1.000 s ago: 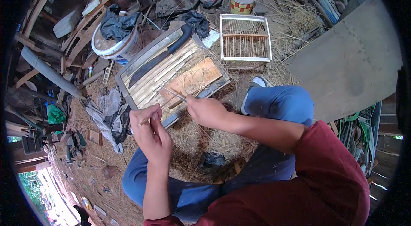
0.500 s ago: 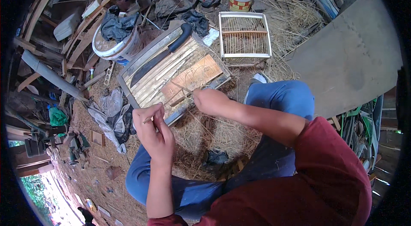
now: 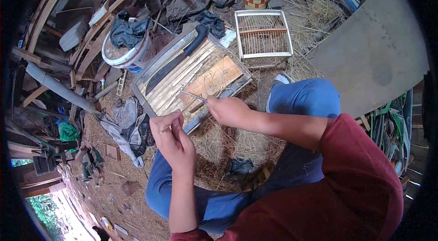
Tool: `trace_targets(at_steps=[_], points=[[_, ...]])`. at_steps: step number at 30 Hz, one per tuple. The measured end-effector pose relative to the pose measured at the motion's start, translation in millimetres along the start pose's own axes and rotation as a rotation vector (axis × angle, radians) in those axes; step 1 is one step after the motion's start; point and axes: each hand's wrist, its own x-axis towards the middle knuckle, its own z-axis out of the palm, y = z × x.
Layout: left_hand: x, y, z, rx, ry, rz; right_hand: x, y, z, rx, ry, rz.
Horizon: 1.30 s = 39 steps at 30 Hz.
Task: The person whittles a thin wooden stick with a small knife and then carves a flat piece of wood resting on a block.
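My right hand (image 3: 230,111) is closed around a thin knife (image 3: 193,96), its narrow blade pointing left over a reddish wooden block (image 3: 228,68). Just left of it, my left hand (image 3: 174,138) pinches a thin stick (image 3: 164,129), of which only a short end shows. The block lies on a tilted wooden box (image 3: 142,96) with curled shavings on its surface. Pale slats or sticks (image 3: 163,89) lie side by side on this box. Across them rests a machete (image 3: 195,42) with a black handle, beyond both hands.
Beyond the box stands a small cage (image 3: 263,52) with a white frame and thin bars. A white bucket (image 3: 119,62) holding black plastic is at the left, and a yellow-red tub (image 3: 255,3) at the back. A large flat panel (image 3: 374,58) leans at the right. Straw covers the floor.
The whole scene has shifted slightly right in the picture as the view moved. Both hands keep their grips near the block, and the knife blade now shows more plainly.
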Motion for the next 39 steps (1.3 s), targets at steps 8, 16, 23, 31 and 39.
trace_targets(at_steps=[8,16,23,31,39], points=[[5.4,3.0,5.8,-0.005,0.072,0.078,-0.9,18.2,13.9,-0.147,-0.007,0.065],[3.4,-2.6,1.7,0.005,-0.005,0.058,4.0,21.8,11.0,-0.144,-0.131,0.188],[3.0,-2.0,-4.0,-0.045,0.004,0.001,7.1,9.8,-10.4,0.015,-0.222,0.253],[2.7,-2.6,-1.6,-0.029,0.025,0.032,6.2,-13.2,-10.5,0.002,-0.079,0.118],[-2.9,-3.0,-3.8,0.039,-0.013,0.033,-0.3,-17.1,-2.7,-0.03,0.081,-0.024]])
